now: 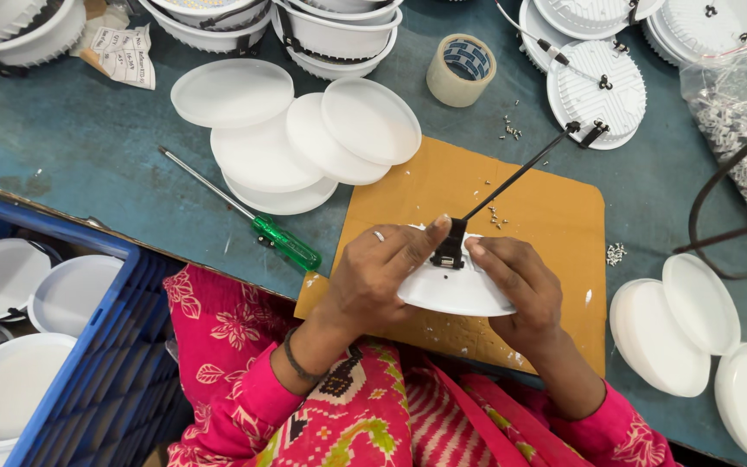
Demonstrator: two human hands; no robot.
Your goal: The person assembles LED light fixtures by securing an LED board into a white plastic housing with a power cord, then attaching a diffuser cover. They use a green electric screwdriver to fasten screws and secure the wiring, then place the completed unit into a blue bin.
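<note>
The left hand (382, 272) and the right hand (516, 290) together hold a white round lamp housing (456, 290) on edge over an orange-brown board (546, 225), near the table's front edge. The left hand wraps the housing's left side, fingers curled, its forefinger reaching up to a black spring clip (450, 246) at the housing's top; the right hand cups the right side, thumb tip touching the same clip. From the clip, a thin black cable (516, 177) runs toward 1 o'clock to finned white housings (596, 93) lying face down. At 10 o'clock from the hands lies a green-handled screwdriver (283, 242) on the blue-green table (88, 138), and beyond it a cluster of overlapping white discs (304, 143). A roll of clear tape (461, 69) stands at 12 o'clock. More white discs (676, 324) lie at 3 o'clock. At 9 o'clock, a blue crate (97, 372) holds further white discs.
</note>
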